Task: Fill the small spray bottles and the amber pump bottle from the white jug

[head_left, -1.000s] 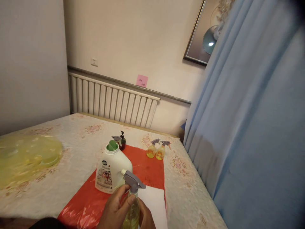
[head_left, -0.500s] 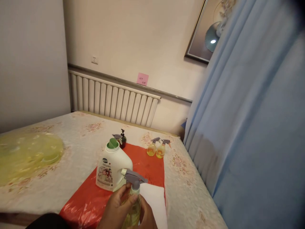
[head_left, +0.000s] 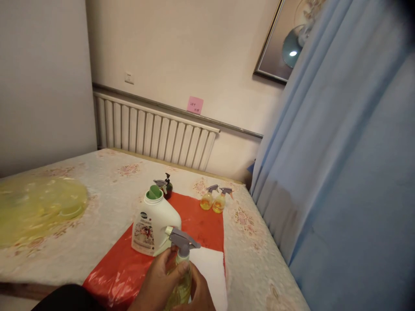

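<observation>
A clear spray bottle point(head_left: 179, 288) of yellow liquid with a grey trigger head point(head_left: 181, 240) stands low in the view, over a red plastic sheet point(head_left: 201, 224). My left hand point(head_left: 157, 283) wraps its neck and body from the left, thumb just under the trigger head. My right hand point(head_left: 200, 293) holds the bottle's lower right side. Just behind the bottle stands a white detergent jug point(head_left: 154, 226) with a green cap. A white sheet point(head_left: 210, 270) lies to the right of the bottle.
Two small yellow spray bottles point(head_left: 214, 201) stand at the red sheet's far edge, and a dark pump bottle point(head_left: 167, 188) behind the jug. A yellow plastic bag point(head_left: 35, 207) lies at the left. A blue curtain point(head_left: 340, 181) hangs along the right, a radiator point(head_left: 152, 136) behind.
Both hands stay on the spray bottle. My left hand's fingers have closed higher around the neck, and the view has shifted slightly.
</observation>
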Demonstrator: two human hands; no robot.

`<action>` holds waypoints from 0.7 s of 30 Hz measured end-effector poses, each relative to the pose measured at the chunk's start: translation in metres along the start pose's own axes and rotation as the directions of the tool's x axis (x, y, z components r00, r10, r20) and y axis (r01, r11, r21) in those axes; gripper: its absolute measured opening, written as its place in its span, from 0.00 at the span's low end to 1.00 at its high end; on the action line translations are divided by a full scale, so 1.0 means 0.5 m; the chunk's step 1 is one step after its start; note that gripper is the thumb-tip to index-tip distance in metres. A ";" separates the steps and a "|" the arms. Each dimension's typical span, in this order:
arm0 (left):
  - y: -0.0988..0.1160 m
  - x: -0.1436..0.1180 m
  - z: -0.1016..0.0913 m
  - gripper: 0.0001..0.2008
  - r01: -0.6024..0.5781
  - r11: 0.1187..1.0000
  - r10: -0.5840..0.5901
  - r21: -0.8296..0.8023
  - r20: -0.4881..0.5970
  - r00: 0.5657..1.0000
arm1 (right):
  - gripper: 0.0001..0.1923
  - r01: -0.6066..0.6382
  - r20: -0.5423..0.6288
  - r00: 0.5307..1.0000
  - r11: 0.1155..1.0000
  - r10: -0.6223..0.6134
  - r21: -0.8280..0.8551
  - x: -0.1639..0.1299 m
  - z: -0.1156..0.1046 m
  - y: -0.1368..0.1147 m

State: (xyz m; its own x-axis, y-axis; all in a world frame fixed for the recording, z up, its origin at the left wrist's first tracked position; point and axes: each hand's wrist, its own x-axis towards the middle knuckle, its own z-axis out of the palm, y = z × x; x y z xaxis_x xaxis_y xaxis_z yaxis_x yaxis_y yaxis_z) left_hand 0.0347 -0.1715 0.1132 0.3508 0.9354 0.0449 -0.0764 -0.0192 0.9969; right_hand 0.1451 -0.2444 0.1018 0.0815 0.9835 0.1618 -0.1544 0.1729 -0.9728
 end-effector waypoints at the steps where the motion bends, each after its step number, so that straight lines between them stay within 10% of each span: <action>1: -0.003 0.001 -0.002 0.28 -0.004 1.000 0.004 0.025 -0.004 1.000 | 0.39 0.004 0.001 1.000 1.000 -0.004 -0.003 0.000 0.001 -0.002; 8: 0.038 -0.011 -0.025 0.24 -0.032 0.999 0.034 -0.011 0.272 0.962 | 0.37 -0.003 -0.012 1.000 1.000 0.003 -0.025 -0.004 -0.004 -0.009; 21: 0.042 -0.007 -0.019 0.25 -0.019 0.993 0.052 -0.114 0.296 0.954 | 0.41 0.004 0.027 1.000 1.000 -0.005 0.017 -0.006 0.003 -0.024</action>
State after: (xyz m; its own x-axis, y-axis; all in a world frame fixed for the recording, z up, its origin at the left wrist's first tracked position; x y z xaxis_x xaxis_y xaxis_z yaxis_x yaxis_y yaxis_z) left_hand 0.0228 -0.1719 0.1334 0.6069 0.7866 0.1140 -0.1888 0.0034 0.9820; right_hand 0.1451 -0.2494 0.1134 0.0557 0.9837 0.1708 -0.1712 0.1779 -0.9690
